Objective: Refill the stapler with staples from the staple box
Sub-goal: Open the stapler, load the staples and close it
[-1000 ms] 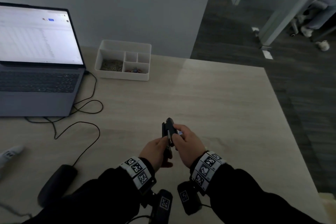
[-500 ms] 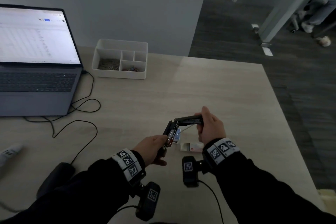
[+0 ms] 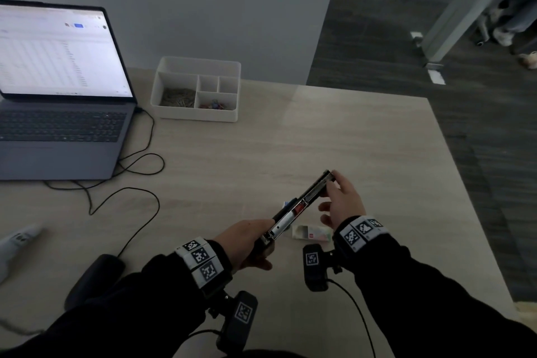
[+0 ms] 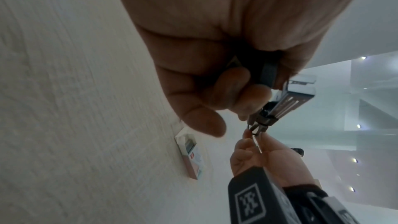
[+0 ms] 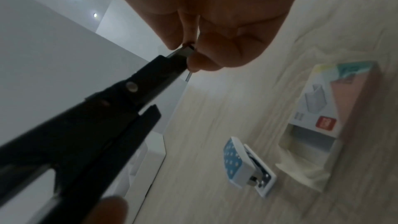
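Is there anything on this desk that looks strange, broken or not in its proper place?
Nothing looks damaged or spilled. The black stapler is swung fully open between the left hand and right hand, as refilling needs. The staple box lies open on the table, beside a small blue-and-white stapler.

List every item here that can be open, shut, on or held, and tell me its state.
Stapler: swung fully open, held off the table.
Left hand: grips the stapler's near end.
Right hand: pinches the stapler's far tip.
Staple box: on the table, tray slid partly out.
Laptop: lid up, screen lit.
Organizer tray: no lid, clips inside.
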Action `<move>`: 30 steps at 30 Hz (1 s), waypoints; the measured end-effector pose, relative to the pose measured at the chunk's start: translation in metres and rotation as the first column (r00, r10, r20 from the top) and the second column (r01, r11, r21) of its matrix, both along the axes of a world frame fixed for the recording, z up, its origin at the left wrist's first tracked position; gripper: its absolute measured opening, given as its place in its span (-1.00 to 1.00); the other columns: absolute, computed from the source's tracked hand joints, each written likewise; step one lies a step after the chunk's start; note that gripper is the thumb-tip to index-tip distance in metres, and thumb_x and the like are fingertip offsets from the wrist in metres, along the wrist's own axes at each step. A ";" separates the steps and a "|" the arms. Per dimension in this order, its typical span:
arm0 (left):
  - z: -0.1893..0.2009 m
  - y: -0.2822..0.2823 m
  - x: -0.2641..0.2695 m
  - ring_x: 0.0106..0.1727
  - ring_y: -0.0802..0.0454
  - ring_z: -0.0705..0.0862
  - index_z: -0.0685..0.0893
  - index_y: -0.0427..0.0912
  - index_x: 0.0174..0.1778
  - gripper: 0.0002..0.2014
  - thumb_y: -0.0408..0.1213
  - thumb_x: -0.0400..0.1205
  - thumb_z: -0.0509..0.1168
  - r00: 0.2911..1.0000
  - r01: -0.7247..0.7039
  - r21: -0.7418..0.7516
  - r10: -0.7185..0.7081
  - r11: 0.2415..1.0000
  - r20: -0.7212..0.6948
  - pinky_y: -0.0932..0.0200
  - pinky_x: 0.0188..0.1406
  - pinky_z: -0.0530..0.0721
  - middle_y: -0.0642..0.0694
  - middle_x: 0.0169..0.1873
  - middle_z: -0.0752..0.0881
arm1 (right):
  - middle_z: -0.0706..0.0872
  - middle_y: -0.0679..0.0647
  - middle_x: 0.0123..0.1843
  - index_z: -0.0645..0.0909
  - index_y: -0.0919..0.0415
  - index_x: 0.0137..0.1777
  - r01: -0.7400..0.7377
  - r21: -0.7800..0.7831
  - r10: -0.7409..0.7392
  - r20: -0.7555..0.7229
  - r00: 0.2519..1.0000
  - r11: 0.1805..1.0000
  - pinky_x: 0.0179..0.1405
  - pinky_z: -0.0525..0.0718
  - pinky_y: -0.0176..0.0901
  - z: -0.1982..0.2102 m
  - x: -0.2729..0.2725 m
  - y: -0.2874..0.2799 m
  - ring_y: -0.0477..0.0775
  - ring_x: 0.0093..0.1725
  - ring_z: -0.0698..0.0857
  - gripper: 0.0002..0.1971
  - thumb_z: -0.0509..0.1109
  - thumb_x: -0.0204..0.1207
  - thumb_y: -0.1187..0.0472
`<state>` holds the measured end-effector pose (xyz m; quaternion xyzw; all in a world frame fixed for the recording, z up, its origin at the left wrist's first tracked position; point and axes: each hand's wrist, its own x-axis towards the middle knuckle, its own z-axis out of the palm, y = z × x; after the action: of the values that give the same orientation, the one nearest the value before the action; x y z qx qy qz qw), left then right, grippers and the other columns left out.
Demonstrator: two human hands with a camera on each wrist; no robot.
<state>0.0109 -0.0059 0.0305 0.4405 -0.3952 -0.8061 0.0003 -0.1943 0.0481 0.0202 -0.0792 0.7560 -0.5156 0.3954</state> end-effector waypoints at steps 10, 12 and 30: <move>-0.004 -0.010 -0.006 -0.52 -0.02 0.56 0.70 -0.31 0.21 -0.65 -0.17 0.72 0.14 0.948 -0.319 -0.014 0.319 0.948 0.002 0.14 -0.50 0.62 -0.16 -0.51 0.64 | 0.70 0.00 -0.15 0.63 -0.08 -0.05 -0.458 0.047 0.439 -0.386 0.811 0.888 -0.36 0.60 -0.19 -0.007 0.046 0.017 -0.07 -0.39 0.59 -0.90 0.43 0.52 0.17; -0.006 -0.013 -0.004 -0.48 -0.03 0.66 0.69 -0.31 0.21 -0.66 -0.20 0.72 0.11 0.930 -0.366 -0.013 0.366 0.931 0.021 0.12 -0.44 0.68 -0.16 -0.46 0.71 | 0.68 0.01 -0.14 0.64 -0.04 -0.09 -0.573 0.048 0.525 -0.469 0.710 0.818 -0.32 0.61 -0.23 -0.008 0.058 0.018 -0.09 -0.37 0.57 -0.90 0.46 0.48 0.19; -0.010 -0.015 -0.003 -0.11 -0.19 0.82 0.73 -0.37 0.07 -0.72 -0.28 0.68 0.18 0.842 -0.540 0.089 0.540 0.837 0.027 -0.04 -0.15 0.79 -0.27 -0.10 0.87 | 0.50 -0.17 -0.35 0.64 -0.04 -0.18 -0.734 0.319 0.747 -0.551 0.372 0.600 -0.30 0.55 -0.20 -0.009 0.086 0.006 -0.13 -0.33 0.53 -0.78 0.43 0.41 -0.17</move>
<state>0.0080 -0.0205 0.0207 0.5339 -0.2173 -0.7906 0.2065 -0.1079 0.0536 0.0114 -0.5738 0.7296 -0.2157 0.3033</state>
